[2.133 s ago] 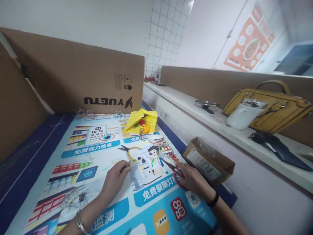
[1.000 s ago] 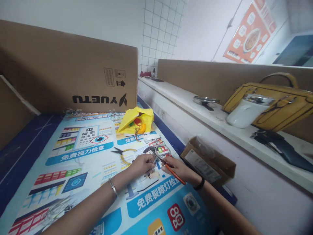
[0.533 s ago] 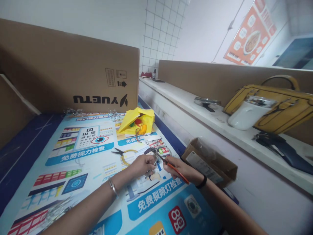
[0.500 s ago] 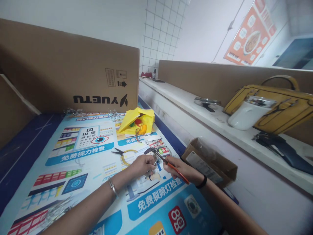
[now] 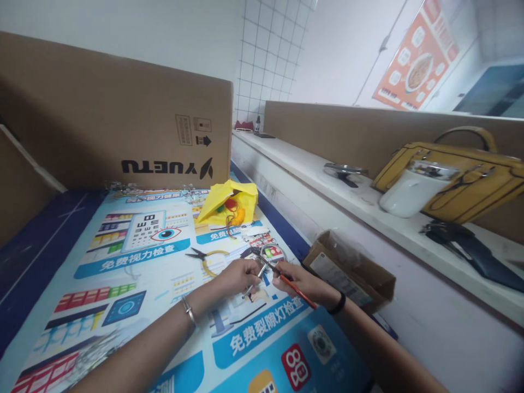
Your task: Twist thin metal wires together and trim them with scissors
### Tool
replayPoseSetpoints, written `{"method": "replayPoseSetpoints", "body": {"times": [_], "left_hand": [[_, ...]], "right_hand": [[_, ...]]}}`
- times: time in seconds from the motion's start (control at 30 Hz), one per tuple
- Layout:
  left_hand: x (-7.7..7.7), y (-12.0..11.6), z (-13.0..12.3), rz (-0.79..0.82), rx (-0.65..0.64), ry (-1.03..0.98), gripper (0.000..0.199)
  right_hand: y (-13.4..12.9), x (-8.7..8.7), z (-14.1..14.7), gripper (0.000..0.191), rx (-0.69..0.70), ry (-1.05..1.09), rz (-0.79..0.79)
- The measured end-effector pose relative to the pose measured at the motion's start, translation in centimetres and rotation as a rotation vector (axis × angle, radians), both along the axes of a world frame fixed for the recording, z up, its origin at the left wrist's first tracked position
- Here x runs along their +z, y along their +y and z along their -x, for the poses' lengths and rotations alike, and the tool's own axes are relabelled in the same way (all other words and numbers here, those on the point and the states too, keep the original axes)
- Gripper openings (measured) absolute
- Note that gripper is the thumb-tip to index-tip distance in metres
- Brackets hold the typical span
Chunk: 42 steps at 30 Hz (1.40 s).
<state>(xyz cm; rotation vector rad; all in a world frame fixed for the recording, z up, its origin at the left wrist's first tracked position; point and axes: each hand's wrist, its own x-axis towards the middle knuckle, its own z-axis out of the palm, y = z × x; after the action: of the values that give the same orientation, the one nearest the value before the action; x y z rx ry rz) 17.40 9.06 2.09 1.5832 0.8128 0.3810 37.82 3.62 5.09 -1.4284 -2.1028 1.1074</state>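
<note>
My left hand (image 5: 238, 274) is closed, thumb and fingers pinching a thin silver metal piece (image 5: 261, 271) whose exact kind is too small to tell. My right hand (image 5: 302, 281) wraps around orange-handled pliers (image 5: 295, 288), their dark jaws pointing left and reaching the area just beyond the silver piece. Whether the jaws touch it, I cannot tell. Left of my left hand, yellow-handled pliers (image 5: 211, 268) lie on the printed sheet. Behind the jaws is a small round container (image 5: 273, 252) with colourful print, partly hidden by clutter.
A yellow bag (image 5: 213, 203) with red and orange items lies farther back on the printed sheet (image 5: 164, 305). Thin silver pieces (image 5: 92, 357) pile at the lower left. Tall cardboard (image 5: 102, 120) stands behind. An open carton (image 5: 347, 273) is beside my right wrist, below a white ledge (image 5: 303, 155).
The orange handles in my right hand look closer together. The silver piece between my hands has turned and shows more of its length. Both hands stay in nearly the same place.
</note>
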Motion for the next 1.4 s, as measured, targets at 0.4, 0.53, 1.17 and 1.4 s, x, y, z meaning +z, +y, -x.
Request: {"method": "replayPoseSetpoints", "body": {"times": [0.4, 0.53, 1.17, 1.4], "left_hand": [[0.3, 0.2, 0.2, 0.049, 0.008, -0.012, 0.015], [0.4, 0.2, 0.2, 0.024, 0.004, 0.006, 0.013], [1.1, 0.6, -1.0, 0.022, -0.103, 0.039, 0.009], [1.1, 0.8, -1.2, 0.014, -0.167, 0.047, 0.005]], "right_hand": [[0.2, -0.1, -0.4, 0.03, 0.054, -0.016, -0.034], [0.3, -0.5, -0.5, 0.03, 0.056, -0.027, -0.056], [-0.6, 0.8, 0.7, 0.019, -0.118, -0.005, 0.25], [-0.8, 1.0, 0.5, 0.025, -0.174, 0.077, 0.306]]}}
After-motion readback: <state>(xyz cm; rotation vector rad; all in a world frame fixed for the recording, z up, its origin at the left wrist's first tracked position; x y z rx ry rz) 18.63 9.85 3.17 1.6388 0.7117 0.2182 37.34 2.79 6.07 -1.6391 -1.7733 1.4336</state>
